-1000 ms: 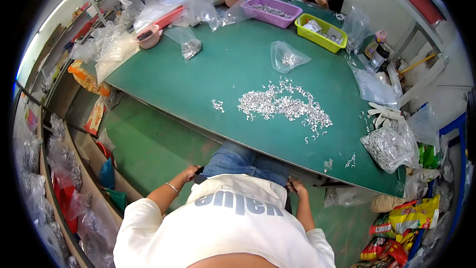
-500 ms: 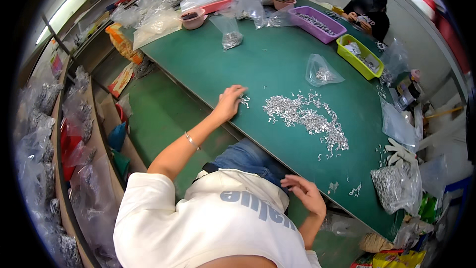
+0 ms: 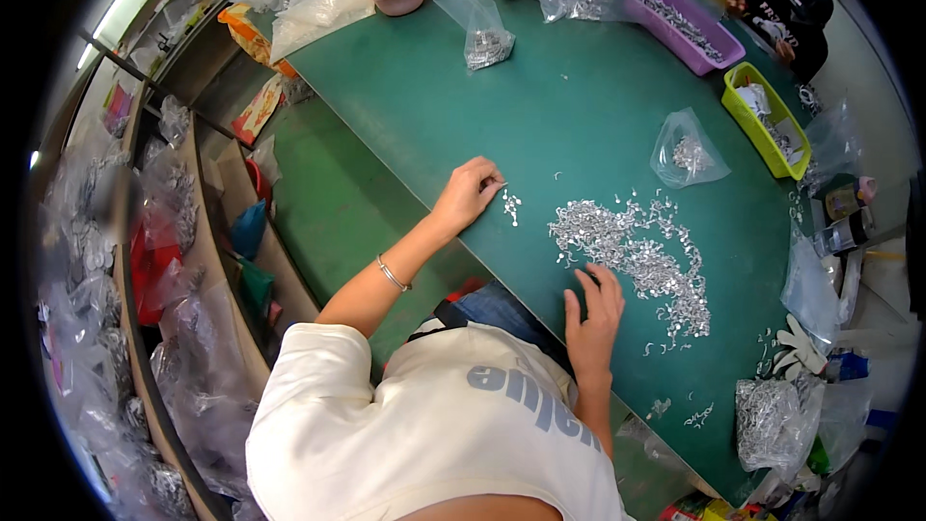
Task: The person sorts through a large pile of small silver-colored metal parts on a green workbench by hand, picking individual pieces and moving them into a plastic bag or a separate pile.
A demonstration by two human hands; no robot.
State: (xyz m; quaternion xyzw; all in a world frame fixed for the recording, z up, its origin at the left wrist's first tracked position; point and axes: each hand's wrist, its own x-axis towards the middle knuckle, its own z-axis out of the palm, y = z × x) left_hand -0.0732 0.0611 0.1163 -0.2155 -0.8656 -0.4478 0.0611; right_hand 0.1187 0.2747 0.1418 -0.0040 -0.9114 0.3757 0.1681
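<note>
A loose pile of small silvery curved metal pieces is spread over the green table. My right hand hovers at the pile's near left side, thumb and fingers apart, with nothing seen in it. To the left, at the table's edge, my left hand is closed, its thumb and fingertips brought together. Whatever it may pinch is too small to make out. Right beside those fingertips lies a little cluster of the same metal pieces.
Beyond the pile lies a clear plastic bag of pieces. Farther back stand a purple basket and a lime-green basket, near a seated person. A stuffed bag and a white glove lie at right; shelves line the left.
My right hand has come up from beside my body to the near side of the pile. My left hand's fingers have drawn together by the little cluster. The view has shifted.
</note>
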